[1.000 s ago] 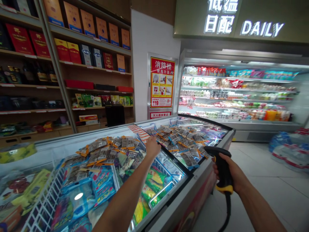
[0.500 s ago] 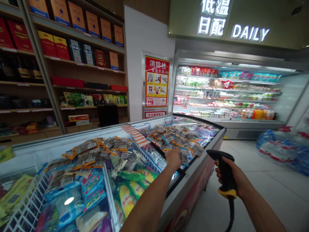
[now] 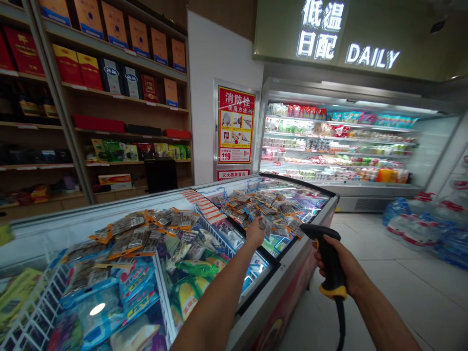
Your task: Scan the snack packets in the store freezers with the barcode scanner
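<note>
My right hand (image 3: 347, 265) is wrapped round the grip of a black and yellow barcode scanner (image 3: 329, 258), its cable hanging down. The scanner's head points left, toward the freezer's side edge. My left hand (image 3: 255, 233) is reached out over the chest freezer's glass lid, fingers closed on a small greyish snack packet (image 3: 265, 227), which is partly blurred. Just beyond it, a loose pile of similar brown packets with orange edges (image 3: 270, 202) lies on the glass. A second pile of such packets (image 3: 135, 231) rests on bagged goods at the left.
The chest freezer (image 3: 288, 263) stretches across the front, with white wire baskets (image 3: 164, 297) of bagged frozen food. Shelves of boxes (image 3: 131, 95) stand at the left. A lit refrigerated display (image 3: 340, 136) is at the back, and bottled water packs (image 3: 413, 229) stand on the floor at right.
My left hand has drawn slightly back and left, lifting a packet from the near edge of the pile. The scanner in my right hand has shifted a little left.
</note>
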A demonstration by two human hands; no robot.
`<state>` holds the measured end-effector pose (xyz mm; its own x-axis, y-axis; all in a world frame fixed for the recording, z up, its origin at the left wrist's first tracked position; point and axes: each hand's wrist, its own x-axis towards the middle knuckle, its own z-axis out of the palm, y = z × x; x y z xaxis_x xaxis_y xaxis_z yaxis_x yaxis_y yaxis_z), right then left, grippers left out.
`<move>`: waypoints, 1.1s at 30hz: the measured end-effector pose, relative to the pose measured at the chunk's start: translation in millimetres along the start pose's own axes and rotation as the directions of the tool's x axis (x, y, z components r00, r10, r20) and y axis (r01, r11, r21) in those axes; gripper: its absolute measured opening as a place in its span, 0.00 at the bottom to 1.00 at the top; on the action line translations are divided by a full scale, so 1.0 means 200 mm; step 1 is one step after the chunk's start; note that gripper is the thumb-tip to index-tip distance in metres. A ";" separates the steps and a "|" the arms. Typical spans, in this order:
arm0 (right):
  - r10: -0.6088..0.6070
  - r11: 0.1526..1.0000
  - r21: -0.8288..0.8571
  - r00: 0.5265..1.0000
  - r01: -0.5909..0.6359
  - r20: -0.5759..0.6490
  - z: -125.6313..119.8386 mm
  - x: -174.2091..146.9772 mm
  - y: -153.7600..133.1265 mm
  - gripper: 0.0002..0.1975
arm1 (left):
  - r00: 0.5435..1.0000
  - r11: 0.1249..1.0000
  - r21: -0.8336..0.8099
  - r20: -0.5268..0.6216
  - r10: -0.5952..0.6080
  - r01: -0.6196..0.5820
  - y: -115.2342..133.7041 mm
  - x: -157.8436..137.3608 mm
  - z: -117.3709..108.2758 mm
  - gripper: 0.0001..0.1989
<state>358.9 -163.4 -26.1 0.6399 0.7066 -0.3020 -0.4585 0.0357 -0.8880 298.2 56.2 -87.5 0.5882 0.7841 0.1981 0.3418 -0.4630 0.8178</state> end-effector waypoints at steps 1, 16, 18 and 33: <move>0.006 1.000 0.001 1.000 -0.006 0.002 0.01 0.00 0.00 0.12 | 0.999 0.995 -0.094 -0.037 -0.028 0.025 -0.02 0.02 -0.04 0.24; 0.099 0.994 -0.073 0.960 -0.083 0.261 0.44 -0.04 0.12 0.14 | 0.950 0.665 -0.747 -0.184 -0.254 0.033 -0.38 0.09 -0.51 0.26; 0.102 0.993 -0.084 0.958 -0.083 0.268 0.48 -0.06 0.11 0.14 | 0.946 0.686 -0.727 -0.208 -0.249 0.020 -0.41 0.10 -0.52 0.27; 0.107 0.990 -0.115 0.961 -0.079 0.255 0.56 -0.05 0.13 0.13 | 0.889 0.958 -0.284 -0.431 -0.158 0.033 -0.46 0.07 -0.62 0.26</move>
<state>270.6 -90.8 -7.7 0.4092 0.8629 -0.2967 -0.4339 -0.1020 -0.8952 183.4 160.3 -92.1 0.1529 0.9479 0.2795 0.1388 -0.3006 0.9436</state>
